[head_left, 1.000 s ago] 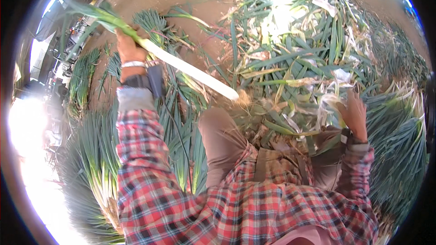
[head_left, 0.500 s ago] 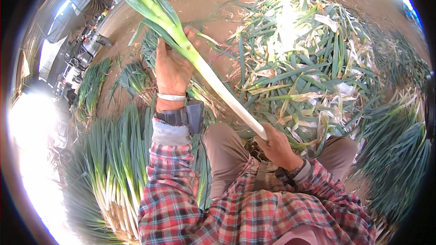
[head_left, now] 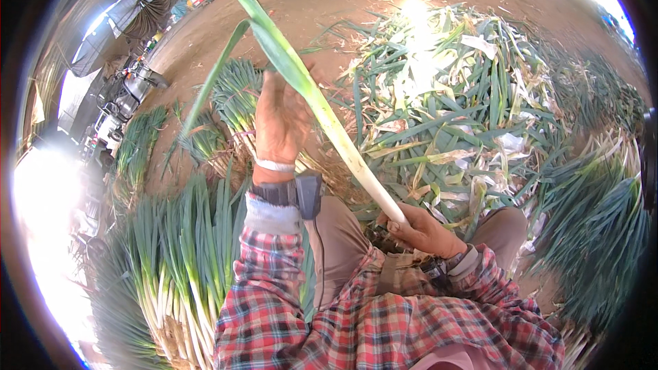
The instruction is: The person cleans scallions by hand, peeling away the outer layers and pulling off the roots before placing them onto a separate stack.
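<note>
A long leek (head_left: pixel 336 127) slants across the middle, its white root end low on the right and its green top running out of the upper edge. My right hand (head_left: pixel 426 231) is closed round the white root end, in front of my knees. Beside the leek's green part is my left hand (head_left: pixel 282 123), palm turned up; its fingers are smeared by motion and partly behind the stalk, so their grip cannot be made out. One long green leaf (head_left: pixel 214 79) hangs off the leek to the left.
A broad heap of stripped leaves (head_left: pixel 445 109) lies ahead on the right. Upright leeks (head_left: pixel 178 253) stand close on my left, with tied bundles (head_left: pixel 236 99) beyond. More leeks (head_left: pixel 596 233) lie at far right. A motorcycle (head_left: pixel 130 92) stands at far left on brown ground (head_left: pixel 343 0).
My left hand has moved right and slightly down, and its fingers are now blurred. The leek's top has swung right; a leaf now hangs apart from it. My right hand has dropped slightly.
</note>
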`<action>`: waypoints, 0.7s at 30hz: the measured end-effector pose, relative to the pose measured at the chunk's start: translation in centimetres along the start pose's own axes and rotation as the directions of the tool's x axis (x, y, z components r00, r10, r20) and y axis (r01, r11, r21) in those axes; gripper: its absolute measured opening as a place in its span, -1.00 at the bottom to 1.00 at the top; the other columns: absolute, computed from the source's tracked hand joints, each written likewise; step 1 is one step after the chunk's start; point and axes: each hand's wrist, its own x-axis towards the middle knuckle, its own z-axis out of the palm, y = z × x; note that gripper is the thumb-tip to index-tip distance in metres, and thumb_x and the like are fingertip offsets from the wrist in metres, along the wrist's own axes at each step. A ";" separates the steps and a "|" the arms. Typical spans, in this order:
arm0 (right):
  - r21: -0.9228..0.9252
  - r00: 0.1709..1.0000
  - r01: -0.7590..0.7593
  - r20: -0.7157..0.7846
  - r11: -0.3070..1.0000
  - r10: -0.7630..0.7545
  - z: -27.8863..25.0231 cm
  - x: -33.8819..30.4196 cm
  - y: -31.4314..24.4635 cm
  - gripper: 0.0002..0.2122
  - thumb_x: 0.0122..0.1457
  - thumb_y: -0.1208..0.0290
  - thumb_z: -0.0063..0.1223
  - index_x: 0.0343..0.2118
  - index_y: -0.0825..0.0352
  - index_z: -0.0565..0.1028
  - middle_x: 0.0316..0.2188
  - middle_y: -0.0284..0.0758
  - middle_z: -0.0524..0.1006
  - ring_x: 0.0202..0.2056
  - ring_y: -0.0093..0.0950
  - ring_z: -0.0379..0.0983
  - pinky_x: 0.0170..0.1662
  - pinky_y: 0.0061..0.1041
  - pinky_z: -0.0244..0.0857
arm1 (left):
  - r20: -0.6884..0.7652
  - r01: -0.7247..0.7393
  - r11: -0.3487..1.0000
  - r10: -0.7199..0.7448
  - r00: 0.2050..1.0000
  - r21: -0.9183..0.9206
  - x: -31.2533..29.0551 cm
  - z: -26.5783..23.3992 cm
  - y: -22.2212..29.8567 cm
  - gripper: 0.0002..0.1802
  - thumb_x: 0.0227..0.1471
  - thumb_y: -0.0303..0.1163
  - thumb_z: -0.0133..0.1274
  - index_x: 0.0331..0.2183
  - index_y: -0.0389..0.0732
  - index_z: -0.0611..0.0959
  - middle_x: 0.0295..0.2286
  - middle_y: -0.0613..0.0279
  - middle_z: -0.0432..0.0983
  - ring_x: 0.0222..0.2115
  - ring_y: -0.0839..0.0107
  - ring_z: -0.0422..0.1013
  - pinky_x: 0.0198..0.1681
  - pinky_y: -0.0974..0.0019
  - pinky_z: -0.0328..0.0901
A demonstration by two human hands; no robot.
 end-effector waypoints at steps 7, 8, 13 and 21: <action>-0.380 0.854 0.331 -0.269 0.864 -0.445 -0.8 6.3 -6.0 -0.74 0.20 0.34 0.04 -0.15 0.42 0.39 -0.39 -0.37 0.47 -0.34 -0.64 0.37 -0.27 -0.56 0.29 | -0.095 0.110 0.960 -0.087 0.992 0.259 0.3 -0.3 -2.5 -0.75 0.15 -0.33 0.03 -0.15 -0.25 0.51 -0.30 0.23 0.50 -0.29 0.39 0.44 -0.22 0.28 0.38; -0.276 0.824 0.392 -0.319 0.878 -0.468 -0.9 7.5 -7.6 -0.74 0.18 0.35 0.07 -0.16 0.42 0.40 -0.37 -0.36 0.48 -0.31 -0.64 0.38 -0.22 -0.54 0.30 | -0.116 0.137 0.944 -0.106 0.987 0.301 0.1 0.1 -3.1 -0.75 0.15 -0.33 0.04 -0.16 -0.25 0.52 -0.31 0.23 0.50 -0.30 0.39 0.44 -0.23 0.29 0.37; 0.080 0.898 0.329 -0.334 0.941 -0.285 -3.2 11.3 -9.8 -0.77 0.10 0.42 0.15 -0.23 0.39 0.41 -0.38 -0.35 0.47 -0.35 -0.59 0.40 -0.26 -0.57 0.28 | -0.113 0.217 0.929 -0.191 0.975 0.301 0.3 1.7 -4.6 -0.70 0.18 -0.28 0.00 -0.16 -0.31 0.50 -0.31 0.21 0.51 -0.33 0.39 0.46 -0.27 0.32 0.37; -0.116 0.733 0.495 -0.475 0.861 -0.486 -3.3 8.1 -9.0 -0.79 -0.02 0.52 0.17 -0.30 0.39 0.45 -0.46 -0.41 0.44 -0.39 -0.66 0.38 -0.35 -0.62 0.28 | -0.144 0.297 0.744 -0.265 0.954 0.599 0.6 1.6 -5.9 -0.73 0.15 -0.25 0.04 -0.26 -0.28 0.53 -0.43 0.31 0.47 -0.45 0.50 0.42 -0.42 0.35 0.35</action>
